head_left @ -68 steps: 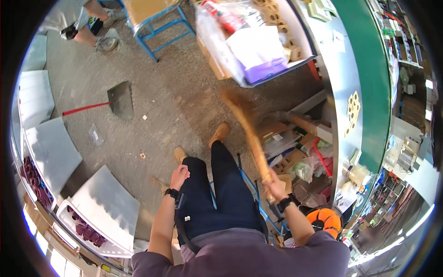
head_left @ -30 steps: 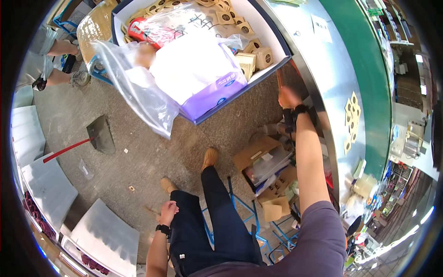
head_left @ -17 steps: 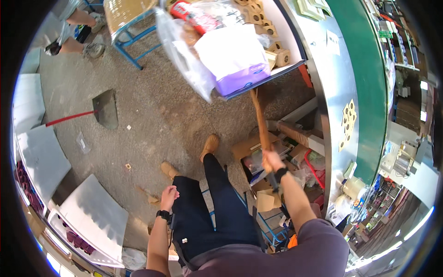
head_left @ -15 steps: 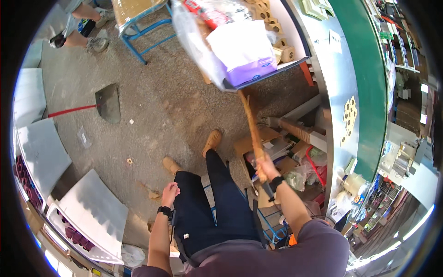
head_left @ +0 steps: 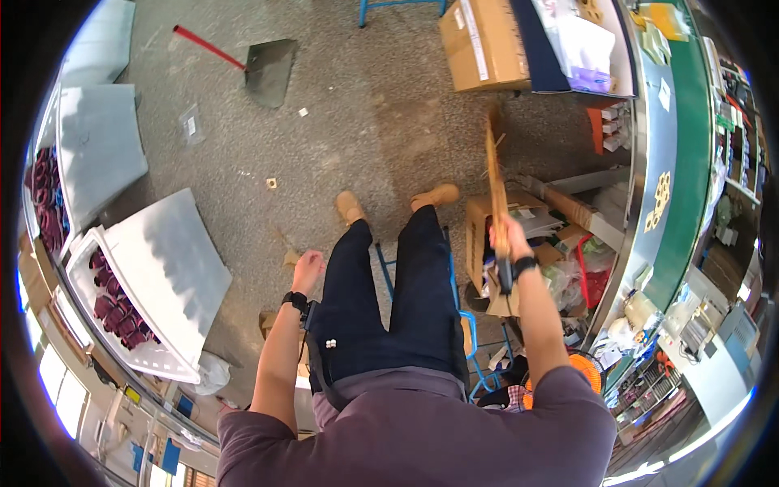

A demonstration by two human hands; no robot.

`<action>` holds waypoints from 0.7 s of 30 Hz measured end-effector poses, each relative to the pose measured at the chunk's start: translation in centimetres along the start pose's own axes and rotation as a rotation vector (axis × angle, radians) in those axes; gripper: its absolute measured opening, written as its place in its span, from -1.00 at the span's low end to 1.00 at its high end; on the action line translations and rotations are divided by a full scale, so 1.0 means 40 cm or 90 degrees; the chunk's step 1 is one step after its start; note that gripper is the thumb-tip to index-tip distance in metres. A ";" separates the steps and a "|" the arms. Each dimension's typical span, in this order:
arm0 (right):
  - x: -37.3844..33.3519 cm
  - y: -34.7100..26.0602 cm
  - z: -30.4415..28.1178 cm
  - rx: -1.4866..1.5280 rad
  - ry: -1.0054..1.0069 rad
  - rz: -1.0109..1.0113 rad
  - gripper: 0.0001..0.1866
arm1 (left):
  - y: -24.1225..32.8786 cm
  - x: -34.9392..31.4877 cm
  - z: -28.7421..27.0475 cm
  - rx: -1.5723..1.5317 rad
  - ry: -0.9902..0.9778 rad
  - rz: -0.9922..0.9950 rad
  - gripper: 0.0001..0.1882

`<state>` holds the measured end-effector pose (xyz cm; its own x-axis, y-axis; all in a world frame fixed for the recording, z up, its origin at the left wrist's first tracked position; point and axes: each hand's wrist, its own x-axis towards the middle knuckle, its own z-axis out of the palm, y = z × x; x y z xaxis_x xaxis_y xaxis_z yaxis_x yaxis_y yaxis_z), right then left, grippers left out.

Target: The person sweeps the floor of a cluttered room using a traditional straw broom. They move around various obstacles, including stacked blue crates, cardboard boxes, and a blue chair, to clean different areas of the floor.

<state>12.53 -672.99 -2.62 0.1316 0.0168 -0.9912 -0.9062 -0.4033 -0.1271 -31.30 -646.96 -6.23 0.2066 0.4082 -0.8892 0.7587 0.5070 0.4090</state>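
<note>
- Rightward in view, the long tan straw-like broom [head_left: 494, 183] has shifted, its far end near the brown square cardboard box [head_left: 497, 50].
- Right hand [head_left: 511, 237] clasps it; left hand [head_left: 308, 270] looks empty, fingers loose.
- Sweeping seems underway; another stroke needs steady fingers.

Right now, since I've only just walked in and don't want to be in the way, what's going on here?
A person in a dark purplish shirt is gripping a long tan stick-like tool with a black end in the right hand; its far end is blurred. The left hand is beside the left leg, seemingly empty. A grey dustpan with a red handle lies untouched on the floor, ahead and to the left.
</note>
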 end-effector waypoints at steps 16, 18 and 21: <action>-0.229 0.460 0.790 -0.088 -0.264 -0.026 -0.65 | -0.191 -0.047 -0.188 -0.105 0.025 -0.035 -0.80; -0.263 0.454 0.756 -0.104 -0.194 -0.019 -0.50 | -0.192 -0.033 -0.191 -0.107 0.020 -0.032 -0.80; -0.233 0.394 0.687 -0.091 -0.131 -0.151 -0.40 | -0.191 -0.018 -0.194 -0.131 0.022 -0.021 -0.79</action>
<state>-14.01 -654.37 3.55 0.2350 0.3035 -0.9234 -0.7923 -0.4905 -0.3629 -42.05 -645.26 -7.11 0.1599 0.4122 -0.8970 0.6213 0.6640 0.4159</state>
